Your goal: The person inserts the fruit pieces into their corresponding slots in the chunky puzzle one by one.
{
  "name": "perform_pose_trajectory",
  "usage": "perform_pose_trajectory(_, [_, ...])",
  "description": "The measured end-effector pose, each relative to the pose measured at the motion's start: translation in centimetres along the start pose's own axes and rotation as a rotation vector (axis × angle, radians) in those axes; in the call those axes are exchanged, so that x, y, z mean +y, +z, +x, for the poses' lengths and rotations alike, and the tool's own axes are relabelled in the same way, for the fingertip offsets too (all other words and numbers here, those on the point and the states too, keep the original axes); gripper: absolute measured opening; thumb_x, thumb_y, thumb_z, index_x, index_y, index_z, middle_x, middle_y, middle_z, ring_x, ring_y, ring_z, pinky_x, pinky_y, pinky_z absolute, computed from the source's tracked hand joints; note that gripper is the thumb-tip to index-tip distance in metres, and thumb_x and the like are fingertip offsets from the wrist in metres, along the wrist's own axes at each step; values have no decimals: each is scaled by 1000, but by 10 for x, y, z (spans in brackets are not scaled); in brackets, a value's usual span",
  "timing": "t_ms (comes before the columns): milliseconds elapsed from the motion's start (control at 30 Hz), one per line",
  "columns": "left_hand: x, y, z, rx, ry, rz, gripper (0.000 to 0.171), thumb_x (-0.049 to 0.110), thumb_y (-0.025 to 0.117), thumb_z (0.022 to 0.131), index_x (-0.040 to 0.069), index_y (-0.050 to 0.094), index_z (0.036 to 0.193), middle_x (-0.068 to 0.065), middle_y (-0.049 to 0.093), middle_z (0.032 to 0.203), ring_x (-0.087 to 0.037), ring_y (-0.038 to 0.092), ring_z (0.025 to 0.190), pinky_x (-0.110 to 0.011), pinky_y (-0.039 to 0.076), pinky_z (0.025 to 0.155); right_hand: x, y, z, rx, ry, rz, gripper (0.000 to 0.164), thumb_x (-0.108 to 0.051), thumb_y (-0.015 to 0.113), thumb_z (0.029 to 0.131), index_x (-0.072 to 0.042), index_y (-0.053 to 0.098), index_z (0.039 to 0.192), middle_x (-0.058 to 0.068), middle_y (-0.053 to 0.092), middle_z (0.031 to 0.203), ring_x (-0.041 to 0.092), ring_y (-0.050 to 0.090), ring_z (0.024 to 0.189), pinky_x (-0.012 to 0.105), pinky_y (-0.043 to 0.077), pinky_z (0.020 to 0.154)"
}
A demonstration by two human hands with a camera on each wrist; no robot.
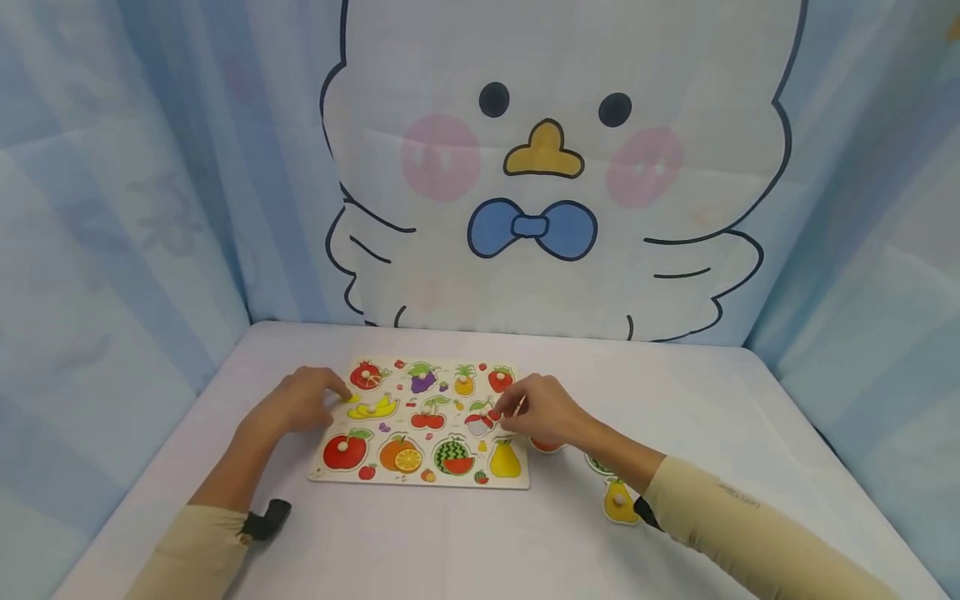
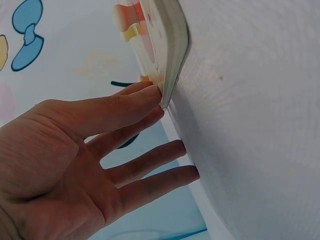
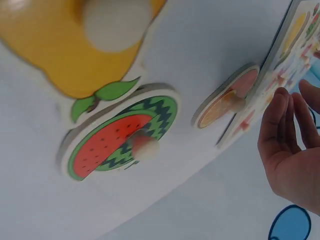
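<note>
A wooden fruit puzzle board (image 1: 420, 482) lies on the white table, filled with knobbed fruit pictures. The left hand (image 1: 306, 400) is at its left edge, beside the bananas (image 1: 372, 407). In the left wrist view its thumb and index finger touch the board's corner (image 2: 172, 55), and the other fingers stretch out straight. Over the board's right side, the thumb and index finger of the right hand (image 1: 543, 408) come together in a pinch at a red-and-white fruit piece (image 1: 478, 424) with a green leaf. The fingertips partly cover it, and the right wrist view cuts off this contact.
Loose on the table right of the board lie a round orange-and-pink fruit piece (image 3: 217, 107), a watermelon piece (image 3: 107, 142) and a yellow pear piece (image 1: 619, 502). The right forearm passes over some of them. Behind the table hangs a curtain with a cartoon bird (image 1: 531, 227).
</note>
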State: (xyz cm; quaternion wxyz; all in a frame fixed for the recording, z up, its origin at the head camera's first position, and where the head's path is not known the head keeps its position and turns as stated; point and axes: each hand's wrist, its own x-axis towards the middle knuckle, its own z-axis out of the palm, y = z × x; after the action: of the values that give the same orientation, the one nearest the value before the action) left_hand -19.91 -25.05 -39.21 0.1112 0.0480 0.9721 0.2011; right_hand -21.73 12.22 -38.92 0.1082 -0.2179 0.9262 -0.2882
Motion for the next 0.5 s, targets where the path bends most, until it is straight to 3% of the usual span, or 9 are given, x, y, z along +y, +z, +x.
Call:
perform_pose_trajectory(200, [-1,-1,0,0,-10,5,43,1,82,84,4,73,126,-26,61,139,-47,50,130,-63,49,108,16,-10,-8,27,74,-44,10,-13,81,89,-15,80,99,-6,70,86,15,59,79,23,55,65])
perform_pose_trajectory(500, [-2,0,0,6,15,11,42,1,82,83,3,74,125,-25,63,137,-47,51,129,-63,49,108,35,-14,-20,-16,166,-52,11,-10,82,88,-16,80,97,-4,70,87,16,60,81,25,57,68])
